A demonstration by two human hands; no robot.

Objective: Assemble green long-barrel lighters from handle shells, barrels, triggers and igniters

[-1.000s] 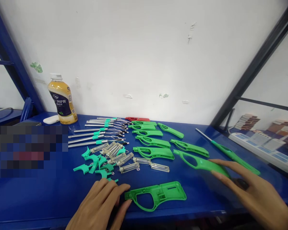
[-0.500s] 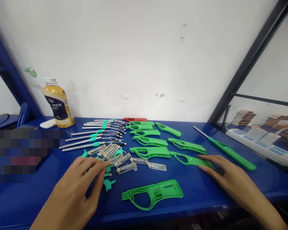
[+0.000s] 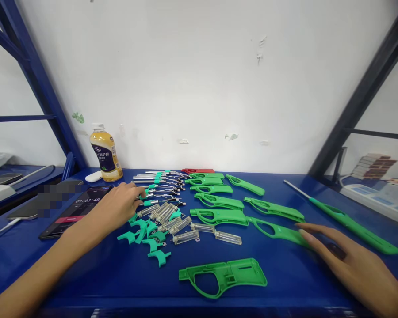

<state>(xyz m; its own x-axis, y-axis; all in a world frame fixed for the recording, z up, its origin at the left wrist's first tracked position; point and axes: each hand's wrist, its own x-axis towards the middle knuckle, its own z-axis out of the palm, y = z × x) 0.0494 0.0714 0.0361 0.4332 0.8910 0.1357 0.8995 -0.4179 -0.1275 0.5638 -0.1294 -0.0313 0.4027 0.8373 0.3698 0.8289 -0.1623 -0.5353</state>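
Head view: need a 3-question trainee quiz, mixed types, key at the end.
1. True or false: the red shell lies farther from the person than the clear tubes.
2. Which of these is the left hand nearest?
A) bottle
B) metal rods
C) red shell
3. Fill in: the right hand is at one end of a ___.

Key:
1. True; the red shell is at the back, by the wall.
2. B
3. green shell
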